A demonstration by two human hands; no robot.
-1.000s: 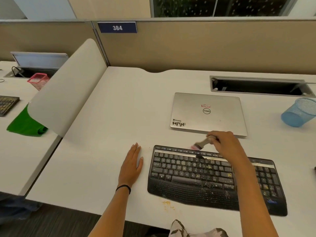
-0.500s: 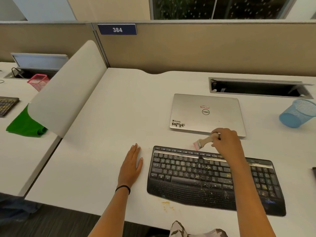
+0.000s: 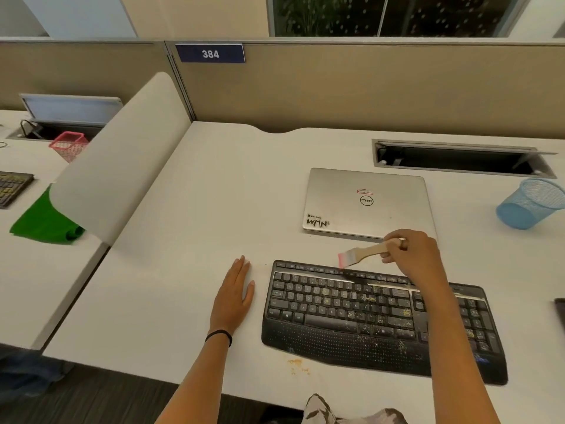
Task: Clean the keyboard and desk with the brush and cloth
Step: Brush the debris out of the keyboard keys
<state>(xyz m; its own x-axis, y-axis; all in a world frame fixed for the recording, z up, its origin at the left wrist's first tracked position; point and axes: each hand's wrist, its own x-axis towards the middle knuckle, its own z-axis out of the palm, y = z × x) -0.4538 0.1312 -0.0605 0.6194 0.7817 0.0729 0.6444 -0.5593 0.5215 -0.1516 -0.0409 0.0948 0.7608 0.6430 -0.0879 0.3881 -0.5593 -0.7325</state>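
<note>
Gripping the wooden handle of a small brush [image 3: 363, 253], the right hand [image 3: 412, 255] holds it just above the far edge of the black keyboard [image 3: 351, 316], pinkish bristles pointing left and down toward the top row of keys. Yellowish crumbs speck the keys and the palm rest, and an orange smear marks the white desk [image 3: 189, 240] just in front of the keyboard. The left hand [image 3: 234, 296] lies flat and unclenched on the desk, just beside the keyboard's left end. A closed silver laptop [image 3: 367, 203] sits behind the keyboard. A green cloth [image 3: 42, 221] lies on the neighbouring desk, well apart.
</note>
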